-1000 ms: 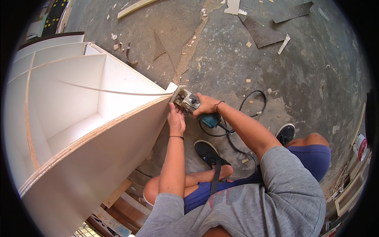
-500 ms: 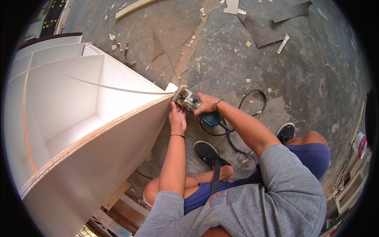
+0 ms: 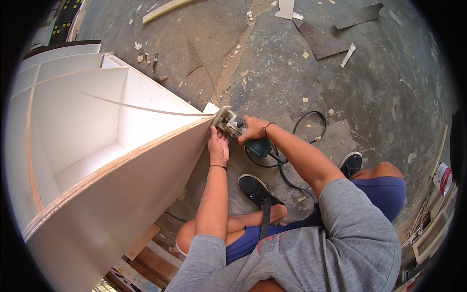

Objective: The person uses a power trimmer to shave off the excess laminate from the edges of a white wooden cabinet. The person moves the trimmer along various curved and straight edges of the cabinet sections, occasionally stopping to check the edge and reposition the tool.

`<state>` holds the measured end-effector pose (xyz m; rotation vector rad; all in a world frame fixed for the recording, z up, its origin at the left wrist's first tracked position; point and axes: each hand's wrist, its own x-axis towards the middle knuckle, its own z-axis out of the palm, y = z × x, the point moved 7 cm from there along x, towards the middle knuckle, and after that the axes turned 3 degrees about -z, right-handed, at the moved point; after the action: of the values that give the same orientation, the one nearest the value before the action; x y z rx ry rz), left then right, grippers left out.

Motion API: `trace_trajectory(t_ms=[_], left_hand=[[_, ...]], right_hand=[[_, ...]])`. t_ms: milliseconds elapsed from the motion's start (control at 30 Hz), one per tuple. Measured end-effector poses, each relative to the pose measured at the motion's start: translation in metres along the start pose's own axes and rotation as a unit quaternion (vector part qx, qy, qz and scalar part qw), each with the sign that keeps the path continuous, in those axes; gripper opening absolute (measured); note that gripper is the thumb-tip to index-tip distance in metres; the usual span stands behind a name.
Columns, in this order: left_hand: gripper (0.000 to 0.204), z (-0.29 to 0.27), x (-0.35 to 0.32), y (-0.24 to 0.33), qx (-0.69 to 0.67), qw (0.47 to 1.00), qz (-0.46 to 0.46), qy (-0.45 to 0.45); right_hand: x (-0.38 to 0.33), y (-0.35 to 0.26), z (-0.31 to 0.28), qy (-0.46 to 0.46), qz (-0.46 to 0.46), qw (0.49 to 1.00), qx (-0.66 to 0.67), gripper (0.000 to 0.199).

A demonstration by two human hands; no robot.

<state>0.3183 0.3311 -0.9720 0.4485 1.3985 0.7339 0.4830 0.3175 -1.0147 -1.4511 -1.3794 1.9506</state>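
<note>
My right hand (image 3: 252, 129) grips a trim router (image 3: 259, 146) with a teal body and a grey metal base. The router lies on its side, its base pressed to the corner of a large white cabinet (image 3: 160, 163). Just below that base, my left hand (image 3: 219, 146) has its thumb up by the panel's edge and its fingers against the router's underside; the fingertips are partly hidden. A thin edging strip (image 3: 151, 110) runs from the router's base back across the cabinet's open compartment. The router's bit cannot be seen.
A black power cord (image 3: 324, 121) loops on the concrete floor right of the router. Dark sheet offcuts (image 3: 321, 41), a pale wood strip (image 3: 168, 10), a curved tool (image 3: 156, 68) and small scraps lie farther off. My shoe (image 3: 258, 190) is near the cord. Boards (image 3: 151, 258) lie beneath the cabinet.
</note>
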Motion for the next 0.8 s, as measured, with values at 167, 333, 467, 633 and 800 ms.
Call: trace_trajectory(t_ms=[167,333,467,633,800], left_hand=[[0.067,0.001,0.002,0.000,0.003,1.000,-0.003,0.009],[0.066,0.001,0.004,0.001,0.009,1.000,-0.005,-0.004],[0.063,0.001,0.004,0.001,0.007,1.000,-0.007,-0.020],[0.060,0.000,0.007,0.000,-0.003,1.000,-0.026,-0.011],[0.060,-0.002,0.012,-0.004,0.000,0.999,-0.031,-0.013]], right_hand=[[0.002,0.000,-0.002,-0.014,0.010,1.000,0.003,0.096],[0.003,0.002,0.000,-0.002,-0.005,1.000,0.018,0.096],[0.000,0.001,0.000,0.006,0.002,1.000,0.019,0.097],[0.001,0.003,0.001,0.029,-0.021,0.999,0.027,0.090],[0.004,0.008,0.004,0.035,-0.026,0.998,0.053,0.090]])
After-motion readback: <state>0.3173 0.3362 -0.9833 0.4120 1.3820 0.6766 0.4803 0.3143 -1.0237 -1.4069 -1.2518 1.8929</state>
